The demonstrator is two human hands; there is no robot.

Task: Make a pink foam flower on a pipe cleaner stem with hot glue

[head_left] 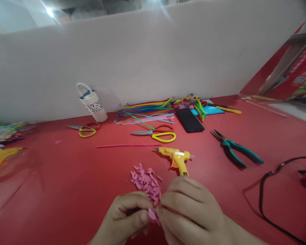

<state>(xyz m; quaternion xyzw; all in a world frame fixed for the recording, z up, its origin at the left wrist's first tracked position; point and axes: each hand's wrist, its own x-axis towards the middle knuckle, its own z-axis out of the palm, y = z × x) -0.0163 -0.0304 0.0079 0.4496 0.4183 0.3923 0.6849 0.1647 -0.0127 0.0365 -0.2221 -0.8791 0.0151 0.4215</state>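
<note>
L hand [127, 214] and R hand [191, 207] are nearest the cam, at the bottom edge, meeting over a small pink piece [152, 215]. L fingers: thumb and forefinger together, clamped on the pink piece from its left side. R fingers: bunched close together against its right side; tips partly hidden, so can't tell if they're clamped on it too. Piece sits b/w the two hands, just on the near side of a loose pile of pink bits [146, 182] on the red counter [79, 183].

Handling, my guess: v. light, soft and bendy, prob. fuzzy, so not slippery; tears or squashes out of shape if pinched hard. Best hold = fingertips on an edge or end, light pressure, w/ the middle left free. Pile bits look the same stuff: tiny, easily scattered, so pick one at a time by an end.

Beyond the pile: yellow glue gun [174, 156], nozzle pointing left, near the R hand; take by the handle, as the nozzle may be hot. Left of it, a thin pink stem [129, 146] lies flat, prob. bendable. Further back, scissors [155, 133] w/ red and yellow handles; off to the right, green-handled pliers [234, 149], jaws slightly apart.
</note>
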